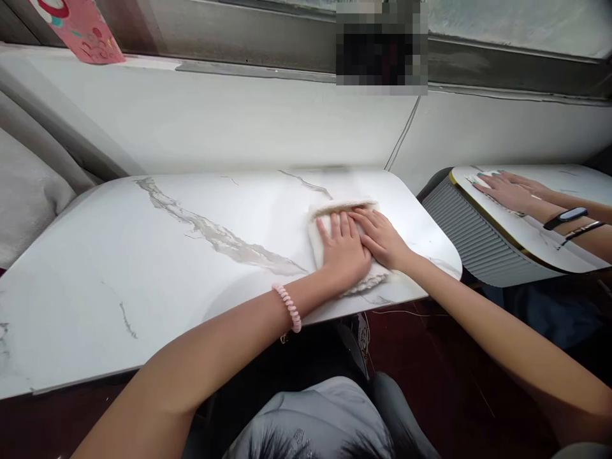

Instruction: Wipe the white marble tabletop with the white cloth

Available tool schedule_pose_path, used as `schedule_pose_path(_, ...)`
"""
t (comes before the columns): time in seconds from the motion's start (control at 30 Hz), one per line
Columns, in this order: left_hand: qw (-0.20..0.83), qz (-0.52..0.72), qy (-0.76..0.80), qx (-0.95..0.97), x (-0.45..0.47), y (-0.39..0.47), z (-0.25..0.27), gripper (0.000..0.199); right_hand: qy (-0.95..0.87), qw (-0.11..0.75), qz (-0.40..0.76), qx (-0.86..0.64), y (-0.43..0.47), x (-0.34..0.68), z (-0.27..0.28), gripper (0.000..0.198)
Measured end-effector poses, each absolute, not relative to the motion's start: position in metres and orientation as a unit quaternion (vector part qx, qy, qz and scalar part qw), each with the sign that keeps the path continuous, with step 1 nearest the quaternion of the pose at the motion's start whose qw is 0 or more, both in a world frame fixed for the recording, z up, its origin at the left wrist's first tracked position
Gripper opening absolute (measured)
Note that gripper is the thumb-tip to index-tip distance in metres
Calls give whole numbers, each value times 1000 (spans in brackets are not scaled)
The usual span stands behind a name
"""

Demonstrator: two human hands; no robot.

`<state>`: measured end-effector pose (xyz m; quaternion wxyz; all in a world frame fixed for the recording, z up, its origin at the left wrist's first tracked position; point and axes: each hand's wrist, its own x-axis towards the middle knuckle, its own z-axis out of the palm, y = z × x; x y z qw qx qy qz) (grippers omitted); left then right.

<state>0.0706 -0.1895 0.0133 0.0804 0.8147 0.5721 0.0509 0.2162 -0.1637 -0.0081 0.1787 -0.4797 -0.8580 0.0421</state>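
A folded white cloth (368, 280) lies flat near the right end of a white marble-patterned table (229, 210). My left hand (345, 248) presses on top of it, fingers spread and pointing toward the wall. Close against it, my right hand (382, 239) rests flat on the cloth's right part, its fingers stretched out and touching the left hand. A pink coil band (287, 308) circles my left wrist. Both palms hide much of the cloth; its far and near edges show.
Another person's hands (507, 191) work on a second table (530, 236) with a ribbed side at the right. A thin cable (404, 134) runs down the white wall (239, 121) behind. Grey fabric (29, 185) borders the left end, and a pink paper (88, 35) hangs by the window.
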Motion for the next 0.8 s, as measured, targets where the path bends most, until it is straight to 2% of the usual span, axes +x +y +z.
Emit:
schedule_pose_path(0.3,78,34,517,852,103,-237,15,65,-853,139,23,-502,-228,248,2,54)
schedule_pose_path(0.4,69,44,501,861,109,-237,13,65,-852,157,22,-499,-229,254,3,52)
schedule_pose_path(0.57,80,55,498,862,116,-208,13,64,-843,199,14,-500,-196,263,-2,51)
schedule_pose_path(0.8,88,96,527,840,125,-126,10,63,-834,185,5,-519,-105,273,-12,55)
